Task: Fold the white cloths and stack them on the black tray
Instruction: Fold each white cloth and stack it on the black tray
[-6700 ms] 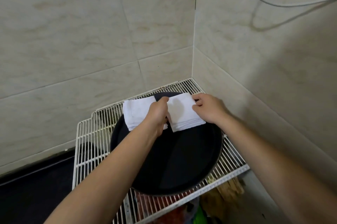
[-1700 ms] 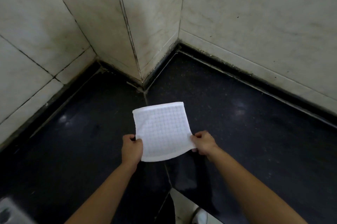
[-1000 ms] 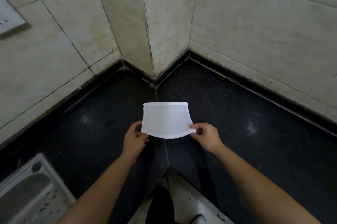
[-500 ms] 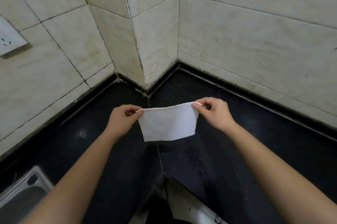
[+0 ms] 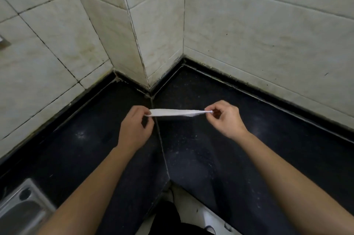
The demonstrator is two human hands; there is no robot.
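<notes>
A small white cloth is stretched nearly flat and edge-on between my hands, just above the black countertop. My left hand pinches its left corner between thumb and fingers. My right hand pinches its right corner the same way. The cloth casts a shadow on the counter right below it. The black tray and the folded cloths are out of view.
The black countertop runs into a tiled wall corner right behind the cloth. A steel sink shows at the bottom left. The counter's inner front edge angles toward me, with pale floor below.
Half a second ago the cloth hung down from my hands, showing its face. Now it lies almost level and taut, and my hands have moved slightly apart and lower.
</notes>
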